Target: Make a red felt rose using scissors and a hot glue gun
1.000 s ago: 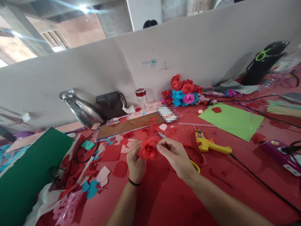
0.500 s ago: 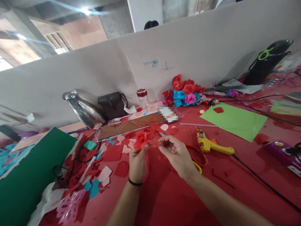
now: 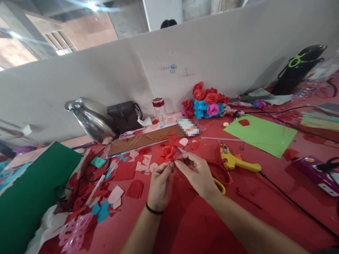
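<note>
"Right hand (image 3: 197,174) has come in since the last frame; its fingertips now meet those of the left hand (image 3: 160,187)."

"And the red paper flower (image 3: 167,151)?"

"Just beyond the fingertips, over the red table (image 3: 185,225)."

"How's the grip?"

"Left thumb and fingers pinch the flower's base. Right thumb and forefinger are nearly together there; I can't tell if they hold anything."

"What's nearby?"

"Scissors (image 3: 223,187) by the right hand, and a yellow glue gun (image 3: 235,163) farther right."

Red flower (image 3: 167,151) in both hands (image 3: 160,183)
</note>
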`<state>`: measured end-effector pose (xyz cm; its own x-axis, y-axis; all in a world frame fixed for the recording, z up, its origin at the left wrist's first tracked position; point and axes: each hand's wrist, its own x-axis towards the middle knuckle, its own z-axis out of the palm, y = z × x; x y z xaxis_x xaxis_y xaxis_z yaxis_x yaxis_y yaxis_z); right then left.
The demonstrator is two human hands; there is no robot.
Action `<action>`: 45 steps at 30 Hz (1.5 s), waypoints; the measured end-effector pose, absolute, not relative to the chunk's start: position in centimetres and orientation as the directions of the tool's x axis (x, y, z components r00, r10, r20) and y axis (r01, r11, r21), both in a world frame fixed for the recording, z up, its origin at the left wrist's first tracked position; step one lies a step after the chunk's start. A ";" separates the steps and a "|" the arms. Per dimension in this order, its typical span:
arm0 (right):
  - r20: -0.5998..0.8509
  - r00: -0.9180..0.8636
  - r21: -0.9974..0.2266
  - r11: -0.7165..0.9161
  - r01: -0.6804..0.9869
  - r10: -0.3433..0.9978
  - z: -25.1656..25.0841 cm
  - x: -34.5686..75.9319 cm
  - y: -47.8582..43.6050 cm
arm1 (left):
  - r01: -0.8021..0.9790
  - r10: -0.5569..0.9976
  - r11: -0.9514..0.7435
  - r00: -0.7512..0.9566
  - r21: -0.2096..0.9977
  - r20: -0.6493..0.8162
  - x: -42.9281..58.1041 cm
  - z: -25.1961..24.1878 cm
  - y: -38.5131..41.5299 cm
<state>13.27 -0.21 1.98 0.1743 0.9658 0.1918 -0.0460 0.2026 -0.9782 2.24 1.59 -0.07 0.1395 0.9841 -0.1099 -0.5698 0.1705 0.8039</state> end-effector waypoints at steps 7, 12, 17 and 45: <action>0.216 0.202 -0.976 0.220 0.005 0.955 2.1 13.3 -0.1 | -0.518 0.986 0.159 0.132 0.840 -0.104 2.3 -0.3 1.5; 0.266 0.246 -0.963 0.244 0.118 0.932 2.2 13.3 -0.4 | -0.466 0.986 0.155 0.128 0.871 -0.106 2.3 0.2 1.3; 0.344 0.232 -0.934 0.305 0.186 0.910 2.1 13.2 -0.5 | -0.493 0.985 0.167 0.113 0.854 -0.128 2.2 0.2 1.4; 0.293 0.238 -0.956 0.279 0.093 0.926 0.7 13.1 -0.2 | -0.066 0.940 -0.328 -0.121 0.942 0.319 -0.6 -0.2 3.5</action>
